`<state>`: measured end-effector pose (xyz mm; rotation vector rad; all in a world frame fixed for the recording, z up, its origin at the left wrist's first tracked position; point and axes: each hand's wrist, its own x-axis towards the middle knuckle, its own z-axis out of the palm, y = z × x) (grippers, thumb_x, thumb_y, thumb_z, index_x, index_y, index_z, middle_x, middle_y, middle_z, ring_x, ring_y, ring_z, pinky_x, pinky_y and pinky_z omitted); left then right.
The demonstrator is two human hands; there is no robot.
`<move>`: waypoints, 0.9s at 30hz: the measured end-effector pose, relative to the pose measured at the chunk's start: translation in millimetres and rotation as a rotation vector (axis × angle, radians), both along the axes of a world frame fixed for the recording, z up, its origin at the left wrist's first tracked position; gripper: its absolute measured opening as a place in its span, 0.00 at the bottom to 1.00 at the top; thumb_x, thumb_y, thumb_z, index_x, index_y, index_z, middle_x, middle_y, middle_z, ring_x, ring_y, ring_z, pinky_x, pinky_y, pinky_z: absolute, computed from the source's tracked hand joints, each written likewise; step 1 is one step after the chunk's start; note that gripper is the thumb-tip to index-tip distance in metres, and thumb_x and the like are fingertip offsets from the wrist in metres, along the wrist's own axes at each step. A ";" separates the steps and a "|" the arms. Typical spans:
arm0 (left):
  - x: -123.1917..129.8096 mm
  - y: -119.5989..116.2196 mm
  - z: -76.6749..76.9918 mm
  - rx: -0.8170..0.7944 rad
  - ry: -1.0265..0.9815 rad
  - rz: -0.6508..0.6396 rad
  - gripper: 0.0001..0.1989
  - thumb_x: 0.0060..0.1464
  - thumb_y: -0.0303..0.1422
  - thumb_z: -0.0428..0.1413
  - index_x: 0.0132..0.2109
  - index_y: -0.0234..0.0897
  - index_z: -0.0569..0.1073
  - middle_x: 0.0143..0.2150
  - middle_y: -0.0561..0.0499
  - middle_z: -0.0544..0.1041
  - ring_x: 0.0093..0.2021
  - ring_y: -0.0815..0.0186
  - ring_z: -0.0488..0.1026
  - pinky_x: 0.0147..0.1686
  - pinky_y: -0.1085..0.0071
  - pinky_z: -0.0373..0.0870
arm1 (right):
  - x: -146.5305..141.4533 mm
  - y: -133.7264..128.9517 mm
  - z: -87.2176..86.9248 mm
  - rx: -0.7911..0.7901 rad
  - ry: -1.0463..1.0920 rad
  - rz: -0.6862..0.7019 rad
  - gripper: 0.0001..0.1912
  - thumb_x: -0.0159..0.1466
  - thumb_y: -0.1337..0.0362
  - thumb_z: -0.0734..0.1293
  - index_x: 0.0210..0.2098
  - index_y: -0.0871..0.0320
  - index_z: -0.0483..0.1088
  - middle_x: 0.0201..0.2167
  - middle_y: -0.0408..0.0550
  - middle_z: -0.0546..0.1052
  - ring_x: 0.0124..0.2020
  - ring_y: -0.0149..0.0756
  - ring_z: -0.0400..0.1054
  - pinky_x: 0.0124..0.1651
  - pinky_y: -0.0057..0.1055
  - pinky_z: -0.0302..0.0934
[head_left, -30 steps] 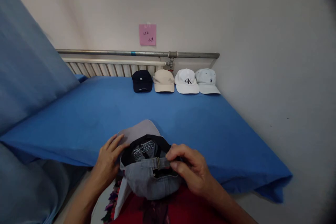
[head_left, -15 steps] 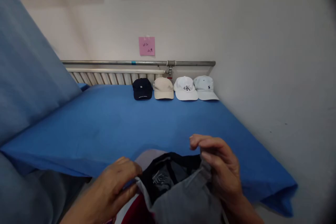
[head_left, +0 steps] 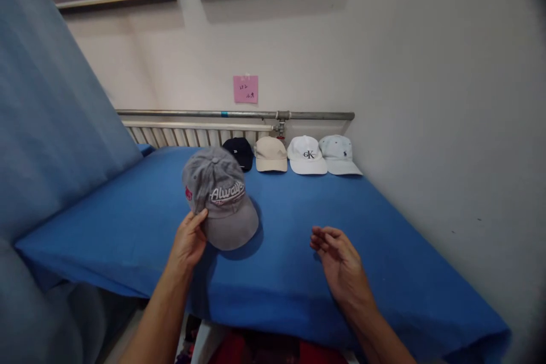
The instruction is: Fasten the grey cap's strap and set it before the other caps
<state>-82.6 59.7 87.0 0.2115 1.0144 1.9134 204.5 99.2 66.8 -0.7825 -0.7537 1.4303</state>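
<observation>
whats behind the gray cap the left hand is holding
Behind the gray cap shows part of a black cap, its left side covered, and blue cloth. Whatever else the gray cap covers can't be seen.

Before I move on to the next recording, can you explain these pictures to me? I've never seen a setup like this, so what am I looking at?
There is no machine here: these are a person's bare hands, and every picture comes from one camera worn on the head, looking forward and down. The left hand holds a grey cap with white lettering, near its brim. The right hand is over the blue cloth, holding nothing. On that cloth, along the back, sit four more caps, from left to right: a dark cap partly hidden by the grey one, a beige cap, a white cap and a pale blue cap. Behind are a radiator and a pink note on the wall.
</observation>
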 end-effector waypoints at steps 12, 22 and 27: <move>15.5 -12.9 -26.8 -0.128 -0.260 -0.136 0.10 0.60 0.20 0.48 0.37 0.30 0.74 0.27 0.48 0.81 0.25 0.66 0.78 0.38 0.69 0.78 | -31.2 -20.4 -4.3 -0.180 -0.385 0.406 0.18 0.52 0.56 0.71 0.39 0.58 0.70 0.33 0.50 0.76 0.25 0.35 0.69 0.21 0.28 0.58; 29.8 -42.9 -46.8 0.001 -0.330 -0.215 0.08 0.52 0.18 0.54 0.34 0.32 0.76 0.32 0.48 0.82 0.30 0.65 0.79 0.36 0.71 0.76 | -51.6 -22.2 -10.4 -0.327 -0.035 0.373 0.27 0.43 0.65 0.76 0.42 0.55 0.69 0.25 0.39 0.74 0.24 0.31 0.66 0.24 0.26 0.60; 27.9 -50.2 -57.5 0.189 -0.317 -0.202 0.15 0.41 0.17 0.53 0.36 0.37 0.77 0.37 0.51 0.82 0.37 0.64 0.79 0.46 0.67 0.74 | -43.3 -25.4 -10.0 -0.433 0.069 0.398 0.22 0.40 0.70 0.76 0.35 0.57 0.69 0.24 0.39 0.75 0.23 0.29 0.67 0.26 0.25 0.62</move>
